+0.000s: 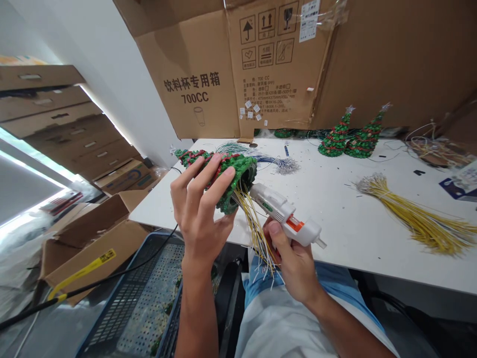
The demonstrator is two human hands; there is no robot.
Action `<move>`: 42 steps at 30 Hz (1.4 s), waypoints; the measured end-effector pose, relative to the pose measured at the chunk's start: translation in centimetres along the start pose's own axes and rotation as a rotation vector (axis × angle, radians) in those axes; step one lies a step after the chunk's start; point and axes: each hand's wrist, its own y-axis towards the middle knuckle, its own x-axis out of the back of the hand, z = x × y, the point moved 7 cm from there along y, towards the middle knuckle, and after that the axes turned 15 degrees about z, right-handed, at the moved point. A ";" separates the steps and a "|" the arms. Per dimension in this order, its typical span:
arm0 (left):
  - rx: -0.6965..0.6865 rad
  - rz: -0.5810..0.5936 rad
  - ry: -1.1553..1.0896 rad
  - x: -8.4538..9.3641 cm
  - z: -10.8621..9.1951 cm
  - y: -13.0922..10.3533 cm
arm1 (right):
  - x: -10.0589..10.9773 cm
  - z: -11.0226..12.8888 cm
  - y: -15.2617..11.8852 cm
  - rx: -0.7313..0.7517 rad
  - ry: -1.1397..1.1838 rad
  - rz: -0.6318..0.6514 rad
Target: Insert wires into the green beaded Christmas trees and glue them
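Note:
My left hand (203, 211) is wrapped round a small green tree (238, 166) with red trim, which lies on its side, its star tip to the left and its hollow base facing right. Yellow and white wires (253, 223) hang out of the base. In my right hand (294, 263) is a white glue gun (276, 204) with an orange part, its nozzle end at the opening of the base. The exact tip is hidden by the tree's rim. The wires pass close beside my right fingers.
On the white table (328, 209) lie a yellow wire bundle (417, 214) at the right and blue wires (274, 160) behind the glue gun. Two finished-looking trees (335, 136) stand at the back before cardboard (272, 64). A blue crate (141, 293) and an open box (89, 238) sit lower left.

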 end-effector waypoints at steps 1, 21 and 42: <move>0.006 0.005 0.006 0.0 0.0 0.0 | 0.0 0.2 0.0 0.001 0.001 0.008; -0.019 0.007 -0.035 -0.1 -0.3 0.1 | -0.3 0.9 0.3 0.006 -0.144 0.093; -0.026 0.031 -0.038 -0.5 -0.1 0.0 | -0.8 3.0 0.7 0.062 -0.240 0.124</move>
